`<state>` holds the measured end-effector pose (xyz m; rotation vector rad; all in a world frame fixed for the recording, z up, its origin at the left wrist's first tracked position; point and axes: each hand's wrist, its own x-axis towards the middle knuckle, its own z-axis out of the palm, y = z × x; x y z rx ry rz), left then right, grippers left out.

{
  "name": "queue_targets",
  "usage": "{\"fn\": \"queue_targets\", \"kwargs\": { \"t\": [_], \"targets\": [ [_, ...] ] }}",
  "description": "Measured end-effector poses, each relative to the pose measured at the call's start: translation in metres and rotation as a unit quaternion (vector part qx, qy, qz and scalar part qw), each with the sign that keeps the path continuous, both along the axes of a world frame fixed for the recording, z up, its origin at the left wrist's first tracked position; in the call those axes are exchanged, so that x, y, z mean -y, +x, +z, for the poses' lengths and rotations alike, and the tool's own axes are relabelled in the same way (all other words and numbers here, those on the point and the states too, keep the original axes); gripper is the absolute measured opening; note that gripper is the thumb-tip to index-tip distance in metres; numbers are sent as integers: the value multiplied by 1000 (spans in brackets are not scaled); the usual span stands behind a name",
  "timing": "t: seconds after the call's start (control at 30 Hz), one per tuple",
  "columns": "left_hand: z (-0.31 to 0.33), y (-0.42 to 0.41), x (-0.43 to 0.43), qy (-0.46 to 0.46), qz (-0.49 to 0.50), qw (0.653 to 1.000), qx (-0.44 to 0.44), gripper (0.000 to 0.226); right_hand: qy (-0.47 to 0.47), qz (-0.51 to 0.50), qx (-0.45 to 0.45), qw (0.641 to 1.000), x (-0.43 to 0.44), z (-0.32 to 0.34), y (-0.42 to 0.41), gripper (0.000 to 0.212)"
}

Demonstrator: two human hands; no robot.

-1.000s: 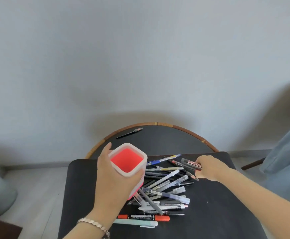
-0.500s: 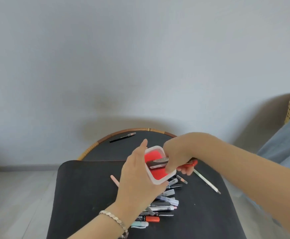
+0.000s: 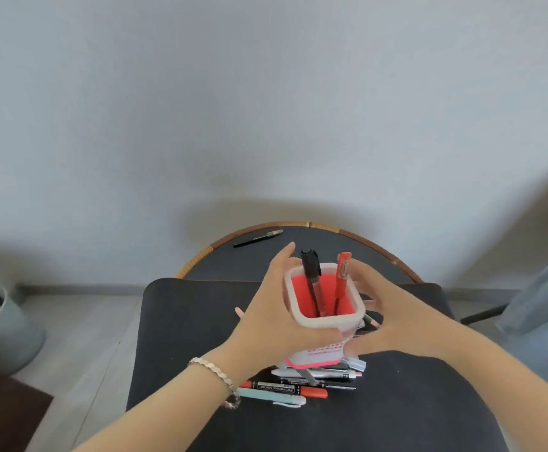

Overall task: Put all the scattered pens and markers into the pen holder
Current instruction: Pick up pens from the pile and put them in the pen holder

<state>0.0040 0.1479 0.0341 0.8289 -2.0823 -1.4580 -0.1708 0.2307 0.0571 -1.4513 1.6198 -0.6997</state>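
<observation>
My left hand (image 3: 275, 318) grips the white pen holder (image 3: 323, 353) with its red inside, lifted just above the pile of pens (image 3: 318, 375). A black marker (image 3: 310, 265) and a red pen (image 3: 342, 275) stand in it. My right hand (image 3: 403, 314) is at the holder's right side, fingers spread and holding nothing. Below the holder lie an orange-ended marker (image 3: 285, 388) and a light teal pen (image 3: 272, 398). One black pen (image 3: 258, 239) lies apart at the far side of the round table.
The pens lie on a black mat (image 3: 201, 321) over a round dark table with a rattan rim (image 3: 363, 239). A grey bin (image 3: 2, 331) stands on the floor at left. Blue cloth (image 3: 546, 288) hangs at right. A plain wall is behind.
My right hand picked pens from the pile, brought them over the holder and let them go; they now stand inside. The holder moved right, above the pile.
</observation>
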Motion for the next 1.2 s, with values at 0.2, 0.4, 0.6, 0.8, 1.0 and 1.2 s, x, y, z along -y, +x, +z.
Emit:
{"fn": "queue_targets", "kwargs": {
  "t": [0.2,0.4,0.6,0.8,1.0,1.2],
  "targets": [
    [-10,-19,53,-2,-85,996,35,85,-88,-141,8,986,9,-31,-17,88],
    [-71,-48,188,-197,89,935,282,44,-147,-297,1,944,30,-41,-72,90],
    [-117,-84,238,-234,116,895,362,32,-138,-335,15,932,53,-57,-99,96],
    [-118,-92,220,-266,71,890,364,21,-126,-354,-5,927,51,-66,-99,94],
    [-92,-77,147,-186,-120,932,288,10,-120,-360,0,925,22,-55,-96,97],
    [-99,-62,129,-200,-105,898,379,26,-124,-353,-10,927,-6,-42,-81,96]
  ]
}}
